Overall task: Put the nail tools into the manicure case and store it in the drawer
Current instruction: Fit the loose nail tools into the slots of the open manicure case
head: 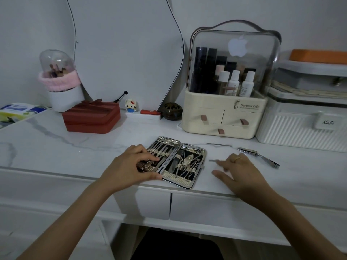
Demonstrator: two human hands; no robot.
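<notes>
The left hand [131,164] rests with curled fingers pressing on the left half of the open manicure case [174,162], which lies flat near the front edge of the marble surface [56,147]. Just right of it, the right hand [236,169] lies with fingers spread, fingertips touching a thin metal tool [213,161]. Farther right lie a slim metal stick [218,144] and nail clippers [258,154].
</notes>
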